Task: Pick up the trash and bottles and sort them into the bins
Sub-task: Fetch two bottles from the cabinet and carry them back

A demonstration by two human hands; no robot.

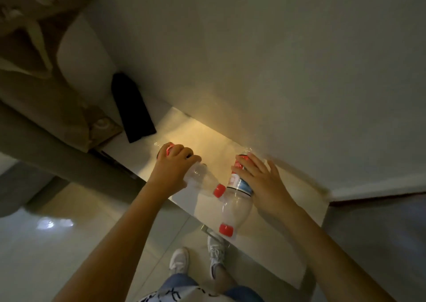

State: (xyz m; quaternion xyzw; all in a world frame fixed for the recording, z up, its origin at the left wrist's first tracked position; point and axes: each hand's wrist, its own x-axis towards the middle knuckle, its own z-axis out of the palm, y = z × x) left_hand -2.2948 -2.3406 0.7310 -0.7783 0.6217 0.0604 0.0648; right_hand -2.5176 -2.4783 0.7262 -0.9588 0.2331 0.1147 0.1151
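Observation:
Two clear plastic bottles with red caps lie on a narrow white table (200, 131) against the wall. My left hand (171, 165) grips the left bottle (205, 181) around its body, its cap pointing toward me. My right hand (258, 179) wraps the labelled middle of the right bottle (235, 207), whose red cap hangs past the table's near edge. No bin is in view.
A black flat object (132, 108) leans at the table's far left end beside a beige sofa (46, 89). The white wall (276, 59) runs behind the table. Below are a glossy tiled floor (69, 244) and my white shoes (196, 258).

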